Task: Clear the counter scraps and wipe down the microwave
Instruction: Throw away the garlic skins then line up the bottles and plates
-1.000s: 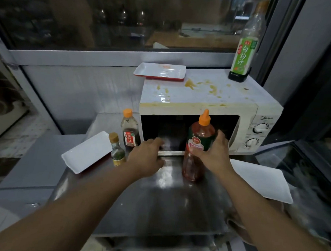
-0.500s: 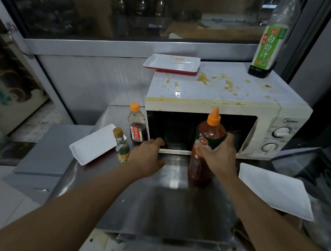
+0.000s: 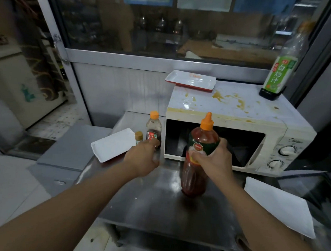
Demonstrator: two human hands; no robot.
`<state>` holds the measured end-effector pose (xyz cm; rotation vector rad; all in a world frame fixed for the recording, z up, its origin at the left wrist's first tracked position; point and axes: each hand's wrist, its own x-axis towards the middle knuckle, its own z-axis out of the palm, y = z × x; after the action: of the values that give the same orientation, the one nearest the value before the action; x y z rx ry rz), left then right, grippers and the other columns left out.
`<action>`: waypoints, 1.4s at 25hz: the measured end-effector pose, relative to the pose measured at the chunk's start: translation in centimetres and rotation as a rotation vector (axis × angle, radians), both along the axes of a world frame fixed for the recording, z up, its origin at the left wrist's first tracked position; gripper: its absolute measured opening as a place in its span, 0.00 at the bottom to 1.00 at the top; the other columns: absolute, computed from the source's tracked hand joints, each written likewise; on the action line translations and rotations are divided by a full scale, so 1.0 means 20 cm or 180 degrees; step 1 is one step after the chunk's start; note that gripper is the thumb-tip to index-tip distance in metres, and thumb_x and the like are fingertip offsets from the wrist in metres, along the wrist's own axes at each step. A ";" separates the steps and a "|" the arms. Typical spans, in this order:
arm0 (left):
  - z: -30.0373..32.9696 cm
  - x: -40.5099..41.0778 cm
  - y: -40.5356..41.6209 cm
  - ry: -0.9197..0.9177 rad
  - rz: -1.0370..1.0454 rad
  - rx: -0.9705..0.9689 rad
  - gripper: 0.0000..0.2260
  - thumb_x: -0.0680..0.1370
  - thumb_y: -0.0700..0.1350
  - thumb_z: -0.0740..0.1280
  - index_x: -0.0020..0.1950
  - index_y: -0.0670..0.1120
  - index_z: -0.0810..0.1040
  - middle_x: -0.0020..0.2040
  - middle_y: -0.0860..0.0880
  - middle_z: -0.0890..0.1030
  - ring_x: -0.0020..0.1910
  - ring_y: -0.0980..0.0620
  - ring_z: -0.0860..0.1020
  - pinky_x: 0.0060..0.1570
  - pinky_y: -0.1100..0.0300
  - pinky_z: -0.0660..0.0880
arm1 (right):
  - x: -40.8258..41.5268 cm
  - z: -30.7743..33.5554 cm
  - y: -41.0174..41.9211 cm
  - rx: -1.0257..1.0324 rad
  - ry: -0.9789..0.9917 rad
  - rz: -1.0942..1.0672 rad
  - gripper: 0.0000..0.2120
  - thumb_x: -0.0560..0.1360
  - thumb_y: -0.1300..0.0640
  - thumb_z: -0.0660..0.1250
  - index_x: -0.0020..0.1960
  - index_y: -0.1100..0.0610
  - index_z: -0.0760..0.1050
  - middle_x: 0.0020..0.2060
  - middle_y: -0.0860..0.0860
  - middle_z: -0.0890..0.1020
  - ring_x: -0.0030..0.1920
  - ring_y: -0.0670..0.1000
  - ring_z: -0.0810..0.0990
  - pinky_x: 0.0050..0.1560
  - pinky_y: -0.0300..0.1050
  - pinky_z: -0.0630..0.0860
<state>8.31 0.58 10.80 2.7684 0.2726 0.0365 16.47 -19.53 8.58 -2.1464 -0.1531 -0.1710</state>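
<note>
A white microwave with yellow-brown stains on its top stands at the back of the steel counter. Its dark cavity faces me. In front of it is a tall red sauce bottle with an orange cap. My right hand grips that bottle around its middle, and its base is at the counter. My left hand reaches left of the microwave, fingers loosely extended beside a dark sauce bottle. It hides the lower part of a small gold-capped bottle.
On the microwave top lie a white-and-red tray and a tall green-labelled bottle. White rectangular plates lie at the counter's left and right. A glass window runs behind. The counter's front edge is close to me.
My left hand has moved left from the microwave's lower front edge to the two small bottles. My right hand keeps its grip on the red sauce bottle. The view has shifted left.
</note>
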 end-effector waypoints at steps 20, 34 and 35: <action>-0.33 0.35 0.71 0.0171 -0.0406 -0.1097 0.23 0.71 0.45 0.72 0.64 0.47 0.69 0.59 0.46 0.78 0.53 0.48 0.77 0.49 0.58 0.71 | -0.16 0.06 0.60 0.0017 0.0080 -0.0666 0.33 0.57 0.41 0.78 0.56 0.48 0.67 0.45 0.41 0.77 0.43 0.39 0.77 0.38 0.31 0.70; -0.37 0.38 0.70 -0.0049 -0.0396 -0.1198 0.11 0.73 0.45 0.70 0.55 0.45 0.78 0.50 0.45 0.82 0.48 0.45 0.79 0.52 0.52 0.76 | -0.15 -0.01 0.68 -0.0053 0.0057 -0.0646 0.36 0.57 0.43 0.79 0.58 0.49 0.65 0.41 0.35 0.72 0.39 0.34 0.73 0.34 0.24 0.66; -0.36 0.36 0.71 -0.0030 -0.0344 -0.1150 0.10 0.74 0.45 0.70 0.54 0.45 0.78 0.48 0.45 0.82 0.47 0.46 0.79 0.51 0.53 0.76 | -0.15 0.01 0.69 -0.0037 0.0053 -0.0602 0.36 0.57 0.43 0.79 0.59 0.50 0.66 0.42 0.36 0.73 0.40 0.36 0.74 0.35 0.25 0.66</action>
<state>15.48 14.83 3.64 2.4180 0.1129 -0.0250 13.42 -5.79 8.69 -2.1721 0.0592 -0.2623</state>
